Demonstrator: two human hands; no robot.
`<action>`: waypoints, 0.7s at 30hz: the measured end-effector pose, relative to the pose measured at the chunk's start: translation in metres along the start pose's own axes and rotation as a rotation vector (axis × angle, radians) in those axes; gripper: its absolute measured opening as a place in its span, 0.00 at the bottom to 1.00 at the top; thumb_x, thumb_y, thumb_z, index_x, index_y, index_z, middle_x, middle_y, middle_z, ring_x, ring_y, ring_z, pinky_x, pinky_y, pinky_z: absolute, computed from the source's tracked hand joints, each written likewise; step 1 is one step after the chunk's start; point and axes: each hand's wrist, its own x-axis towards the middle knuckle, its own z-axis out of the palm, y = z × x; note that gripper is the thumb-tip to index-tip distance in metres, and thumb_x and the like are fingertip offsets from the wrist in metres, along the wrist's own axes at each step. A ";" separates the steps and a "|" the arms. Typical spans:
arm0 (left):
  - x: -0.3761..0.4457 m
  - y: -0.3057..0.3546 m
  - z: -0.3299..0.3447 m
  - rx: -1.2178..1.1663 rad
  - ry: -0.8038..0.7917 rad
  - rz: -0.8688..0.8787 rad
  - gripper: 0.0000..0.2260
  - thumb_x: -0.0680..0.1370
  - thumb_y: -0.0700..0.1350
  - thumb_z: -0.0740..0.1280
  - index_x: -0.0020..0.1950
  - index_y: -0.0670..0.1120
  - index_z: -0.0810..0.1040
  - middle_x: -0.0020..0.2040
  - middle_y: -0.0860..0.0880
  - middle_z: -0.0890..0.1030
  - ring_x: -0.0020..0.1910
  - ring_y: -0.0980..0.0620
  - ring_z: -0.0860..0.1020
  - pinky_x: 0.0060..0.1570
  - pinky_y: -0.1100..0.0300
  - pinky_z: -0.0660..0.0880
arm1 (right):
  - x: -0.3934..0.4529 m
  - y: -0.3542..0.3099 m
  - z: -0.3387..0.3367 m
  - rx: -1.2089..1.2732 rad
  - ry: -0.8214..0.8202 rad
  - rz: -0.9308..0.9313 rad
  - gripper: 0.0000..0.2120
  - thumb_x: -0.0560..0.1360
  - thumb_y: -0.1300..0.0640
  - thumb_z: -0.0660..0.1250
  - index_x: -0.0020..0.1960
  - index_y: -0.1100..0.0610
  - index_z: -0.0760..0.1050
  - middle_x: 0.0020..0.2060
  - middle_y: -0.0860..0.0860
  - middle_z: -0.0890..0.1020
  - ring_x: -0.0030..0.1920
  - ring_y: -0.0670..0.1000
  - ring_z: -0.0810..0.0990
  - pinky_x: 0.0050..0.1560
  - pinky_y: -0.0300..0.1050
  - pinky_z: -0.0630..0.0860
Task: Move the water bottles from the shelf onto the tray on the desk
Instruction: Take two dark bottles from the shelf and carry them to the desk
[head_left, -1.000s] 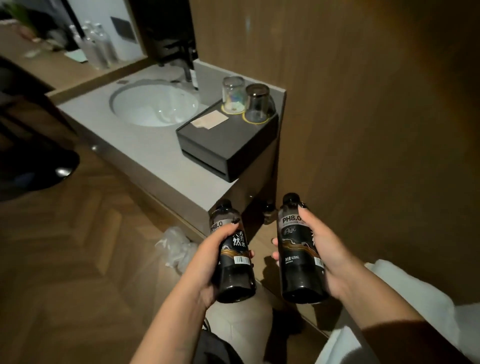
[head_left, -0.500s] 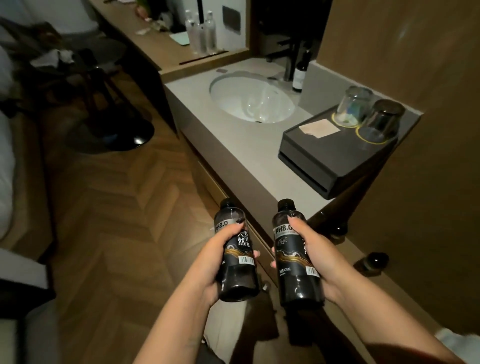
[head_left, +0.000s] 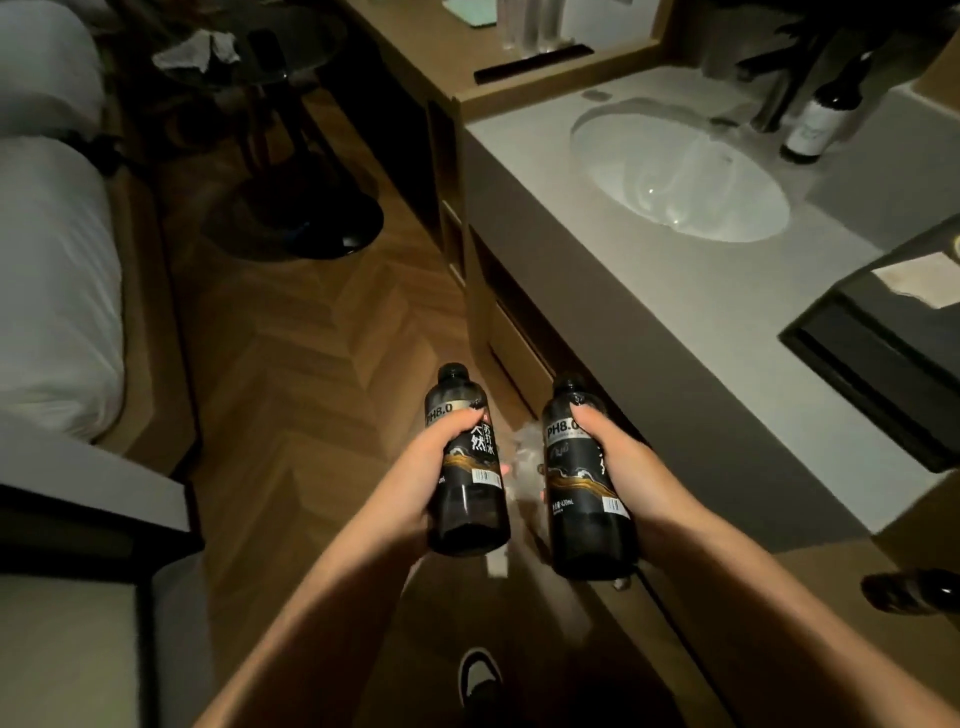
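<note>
Water bottles, one per hand, are carried upright above the herringbone wood floor (head_left: 291, 395): the left hand (head_left: 415, 467) wraps its fingers round the left bottle (head_left: 467, 467), the right hand (head_left: 623, 467) round the right bottle (head_left: 582, 483). Dark, smooth, rigid plastic cylinders, likely full and moderately heavy; mid-label grip suits. The grey bench (head_left: 649, 312) with oval sink (head_left: 675, 171) lies right.

Both bare forearms reach forward side by side, left grip (head_left: 415, 483) and right grip (head_left: 631, 473) curled, thumbs uppermost.
</note>
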 end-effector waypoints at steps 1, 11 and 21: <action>0.001 0.008 -0.010 -0.009 0.018 0.019 0.15 0.73 0.49 0.69 0.53 0.40 0.75 0.37 0.43 0.80 0.37 0.45 0.81 0.39 0.56 0.79 | 0.007 -0.003 0.014 -0.003 -0.016 0.006 0.24 0.72 0.42 0.66 0.54 0.62 0.74 0.44 0.62 0.79 0.41 0.60 0.78 0.50 0.54 0.76; 0.014 0.080 -0.078 -0.183 0.126 0.074 0.20 0.72 0.48 0.71 0.59 0.39 0.74 0.38 0.42 0.80 0.35 0.45 0.81 0.39 0.54 0.79 | 0.066 -0.053 0.121 -0.049 -0.117 0.037 0.19 0.73 0.44 0.66 0.52 0.59 0.74 0.44 0.62 0.79 0.38 0.58 0.79 0.37 0.46 0.78; 0.091 0.182 -0.108 -0.157 0.132 0.075 0.23 0.72 0.50 0.69 0.63 0.40 0.72 0.36 0.44 0.82 0.35 0.47 0.82 0.38 0.57 0.78 | 0.165 -0.138 0.178 -0.155 -0.203 -0.040 0.16 0.74 0.45 0.64 0.52 0.57 0.73 0.43 0.62 0.80 0.38 0.59 0.80 0.33 0.46 0.79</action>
